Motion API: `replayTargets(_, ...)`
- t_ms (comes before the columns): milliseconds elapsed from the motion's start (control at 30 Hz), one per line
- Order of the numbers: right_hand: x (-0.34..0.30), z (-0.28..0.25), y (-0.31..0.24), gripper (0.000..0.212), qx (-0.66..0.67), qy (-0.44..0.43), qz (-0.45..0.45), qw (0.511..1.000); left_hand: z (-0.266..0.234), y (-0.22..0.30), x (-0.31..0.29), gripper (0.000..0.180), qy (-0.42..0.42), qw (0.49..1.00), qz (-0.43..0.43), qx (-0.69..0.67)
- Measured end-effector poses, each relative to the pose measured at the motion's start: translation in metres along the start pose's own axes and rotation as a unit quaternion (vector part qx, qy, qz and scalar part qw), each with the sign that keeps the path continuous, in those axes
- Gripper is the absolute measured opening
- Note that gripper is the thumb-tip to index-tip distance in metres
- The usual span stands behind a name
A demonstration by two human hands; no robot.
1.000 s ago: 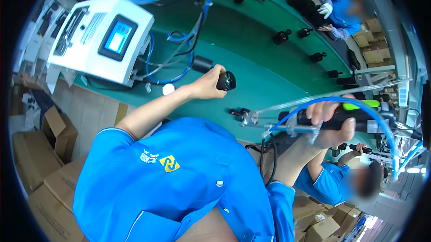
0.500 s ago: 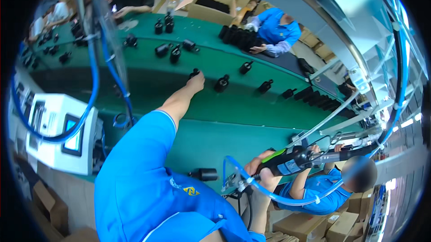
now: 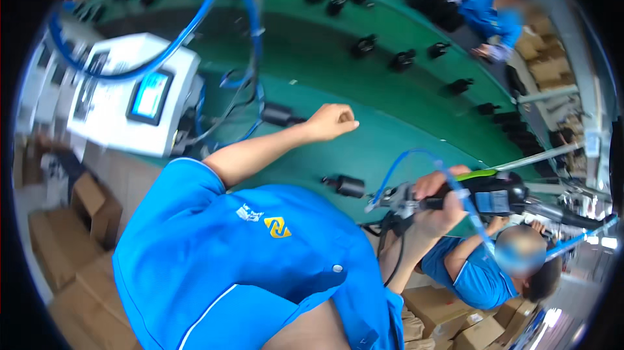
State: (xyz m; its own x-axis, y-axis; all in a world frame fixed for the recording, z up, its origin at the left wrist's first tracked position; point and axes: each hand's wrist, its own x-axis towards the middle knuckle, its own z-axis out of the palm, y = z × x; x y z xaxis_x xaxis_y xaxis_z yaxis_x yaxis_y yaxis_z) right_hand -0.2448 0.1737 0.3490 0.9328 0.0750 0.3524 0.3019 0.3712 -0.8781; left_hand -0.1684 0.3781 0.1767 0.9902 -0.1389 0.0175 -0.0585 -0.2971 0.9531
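My left hand [image 3: 331,122] hovers over the green workbench [image 3: 299,161], fingers loosely curled with a gap to the thumb and nothing visible in them. Beside its wrist lies a black cylindrical part [image 3: 278,114] with a narrower end. A second black cylindrical part [image 3: 350,186] rests on its side near my shirt front. At the right, my right hand [image 3: 442,200] is wrapped round a black-and-green handheld power tool [image 3: 497,194]. The tool's long dark end points right, and a silver fitting with a blue hose [image 3: 416,152] is at its other end.
A white machine with a lit screen [image 3: 148,95] stands at the left, blue hoses hanging before it. Several black parts [image 3: 403,59] sit on the green belt beyond. One co-worker [image 3: 484,12] is across the belt, another [image 3: 481,272] at the right. Cardboard boxes [image 3: 65,239] fill the lower left.
My left hand has come back from a black part on the belt to the near bench. The power tool has moved right and up with my right hand. The view has shifted.
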Motion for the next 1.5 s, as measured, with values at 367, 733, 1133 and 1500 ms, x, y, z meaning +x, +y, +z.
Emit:
replayTargets(367,-0.026,0.026,0.01,0.038,0.1,-0.059,0.025,0.993,-0.059,-0.088,-0.078,0.065,0.334,0.791,-0.433,-0.273)
replayTargets(733,-0.025,0.038,-0.006,0.04,0.157,-0.108,0.033,0.981,-0.036,0.003,-0.148,0.062,0.156,0.988,0.002,0.001)
replayTargets(1133,0.015,0.09,-0.004,0.045,0.21,-0.203,-0.029,0.956,-0.054,0.011,-0.197,0.055,0.165,0.983,0.086,0.005)
replayTargets(1500,0.016,0.093,-0.004,0.047,0.258,-0.274,-0.014,0.926,-0.098,0.012,-0.193,0.067,-0.156,0.934,-0.006,-0.32)
